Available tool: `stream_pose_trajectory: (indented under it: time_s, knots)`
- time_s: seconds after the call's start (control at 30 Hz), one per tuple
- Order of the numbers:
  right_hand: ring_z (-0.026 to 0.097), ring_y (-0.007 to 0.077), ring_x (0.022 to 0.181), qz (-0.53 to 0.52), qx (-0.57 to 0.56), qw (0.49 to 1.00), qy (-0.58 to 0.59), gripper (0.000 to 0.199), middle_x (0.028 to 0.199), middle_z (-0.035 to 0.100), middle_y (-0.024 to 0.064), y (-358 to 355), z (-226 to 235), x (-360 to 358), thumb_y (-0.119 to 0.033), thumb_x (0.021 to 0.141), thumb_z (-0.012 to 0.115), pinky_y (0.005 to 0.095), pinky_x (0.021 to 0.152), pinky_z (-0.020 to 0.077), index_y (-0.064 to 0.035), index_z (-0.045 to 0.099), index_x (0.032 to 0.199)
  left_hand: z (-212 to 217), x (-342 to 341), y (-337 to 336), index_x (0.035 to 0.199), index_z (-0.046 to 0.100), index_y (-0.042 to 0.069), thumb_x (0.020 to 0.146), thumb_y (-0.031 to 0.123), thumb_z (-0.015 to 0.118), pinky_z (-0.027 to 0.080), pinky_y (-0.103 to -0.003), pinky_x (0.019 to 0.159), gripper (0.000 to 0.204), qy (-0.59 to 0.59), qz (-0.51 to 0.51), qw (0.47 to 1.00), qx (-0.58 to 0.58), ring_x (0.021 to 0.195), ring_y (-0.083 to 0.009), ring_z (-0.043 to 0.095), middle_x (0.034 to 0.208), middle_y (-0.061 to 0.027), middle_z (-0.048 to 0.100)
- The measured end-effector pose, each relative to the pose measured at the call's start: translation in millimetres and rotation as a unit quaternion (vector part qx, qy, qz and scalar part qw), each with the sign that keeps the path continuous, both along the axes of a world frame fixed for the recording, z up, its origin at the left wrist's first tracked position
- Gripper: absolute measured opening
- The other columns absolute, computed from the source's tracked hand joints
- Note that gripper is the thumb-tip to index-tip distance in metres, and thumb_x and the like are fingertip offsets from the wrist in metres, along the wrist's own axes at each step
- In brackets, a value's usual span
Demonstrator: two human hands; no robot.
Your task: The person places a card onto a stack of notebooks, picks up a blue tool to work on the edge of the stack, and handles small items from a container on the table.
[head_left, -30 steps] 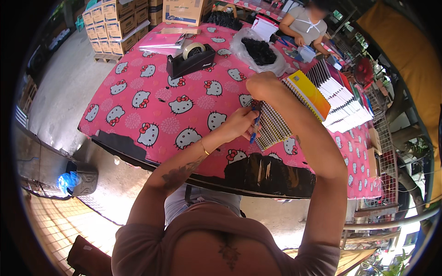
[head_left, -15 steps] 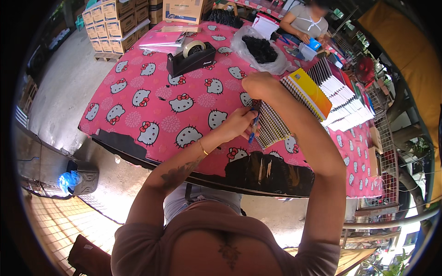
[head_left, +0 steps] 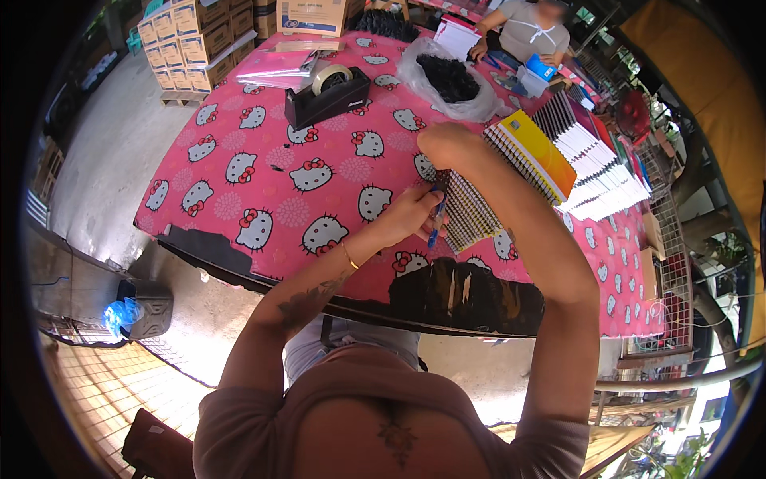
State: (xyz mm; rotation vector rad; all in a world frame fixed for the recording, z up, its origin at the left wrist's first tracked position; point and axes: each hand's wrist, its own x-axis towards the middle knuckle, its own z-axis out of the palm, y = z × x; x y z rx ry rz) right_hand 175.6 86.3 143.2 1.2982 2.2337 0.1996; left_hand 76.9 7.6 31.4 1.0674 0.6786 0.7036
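A stack of spiral-bound notebooks [head_left: 472, 214] lies in front of me, its rows of coils facing up. My left hand [head_left: 412, 214] is closed around a slim blue-handled tool [head_left: 436, 223] at the left side of this stack; the exact kind of tool is not clear. Bent over the far end of the stack, my right hand [head_left: 445, 145] has its fingers curled under and mostly hidden, so what they grip cannot be made out. Just right of my right forearm sits another pile of notebooks with a yellow cover [head_left: 533, 156] on top.
A black tape dispenser [head_left: 329, 102] stands farther back on the pink patterned table cover [head_left: 263, 191]. Beyond my right hand is a plastic bag of black coils [head_left: 451, 80]. More notebooks [head_left: 594, 164] are piled at the right. A co-worker [head_left: 533, 32] sits across, handling something blue.
My hands keep nearly the same place and grip over the coils. The view has shifted slightly. Across the table, the co-worker's hands have moved apart.
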Motion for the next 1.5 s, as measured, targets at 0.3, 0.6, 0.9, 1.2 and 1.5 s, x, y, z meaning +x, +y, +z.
stream_pose_trajectory:
  time_s: [0.3, 0.6, 0.9, 1.2, 1.5]
  knots:
    - [0.068, 0.0333, 0.095, -0.007, 0.017, 1.000, 0.021, 0.024, 0.104, 0.069, 0.0190, -2, -6, 4, -0.006, 0.081, 0.059, 0.0442, 0.077, 0.0557, -0.0011, 0.070, 0.102, -4, 2, -2, 0.114, 0.048, -0.003, 0.098, 0.027, 0.043, 0.055, -0.032, 0.049, 0.034, 0.014, -0.008, 0.999, 0.041, 0.061, -0.0204, 0.064, 0.081, -0.0103, 0.060]
    - [0.067, 0.0299, 0.100, -0.025, -0.001, 1.000, -0.005, 0.024, 0.109, 0.068, 0.0166, -7, -4, -4, -0.009, 0.083, 0.059, 0.0431, 0.078, 0.0551, -0.0035, 0.070, 0.104, -5, 1, 0, 0.113, 0.049, -0.001, 0.098, 0.027, 0.043, 0.057, -0.034, 0.054, 0.033, 0.019, -0.002, 1.000, -0.004, 0.072, -0.0240, 0.069, 0.089, -0.0140, 0.065]
    - [0.068, 0.0294, 0.098, -0.007, 0.011, 1.000, 0.017, 0.024, 0.106, 0.069, 0.0158, -4, -13, 0, -0.007, 0.083, 0.056, 0.0428, 0.077, 0.0555, -0.0032, 0.070, 0.103, -17, 4, -10, 0.112, 0.048, -0.002, 0.098, 0.024, 0.043, 0.057, -0.034, 0.051, 0.031, 0.006, 0.004, 1.000, 0.017, 0.064, -0.0224, 0.066, 0.082, -0.0128, 0.062]
    - [0.068, 0.0301, 0.097, -0.018, -0.002, 1.000, 0.002, 0.023, 0.105, 0.069, 0.0162, 0, -20, -6, -0.007, 0.082, 0.058, 0.0398, 0.078, 0.0557, -0.0037, 0.071, 0.101, -21, 4, 6, 0.112, 0.047, -0.003, 0.098, 0.026, 0.043, 0.056, -0.035, 0.049, 0.032, 0.017, 0.016, 0.999, 0.022, 0.061, -0.0221, 0.064, 0.082, -0.0129, 0.060]
    - [0.068, 0.0308, 0.096, -0.036, -0.011, 0.999, 0.022, 0.024, 0.106, 0.069, 0.0167, 5, -31, -3, -0.005, 0.080, 0.060, 0.0420, 0.078, 0.0557, -0.0030, 0.071, 0.101, -23, 4, -4, 0.111, 0.048, -0.003, 0.098, 0.026, 0.042, 0.056, -0.035, 0.050, 0.032, 0.017, 0.023, 0.999, -0.025, 0.057, -0.0208, 0.061, 0.081, -0.0124, 0.059]
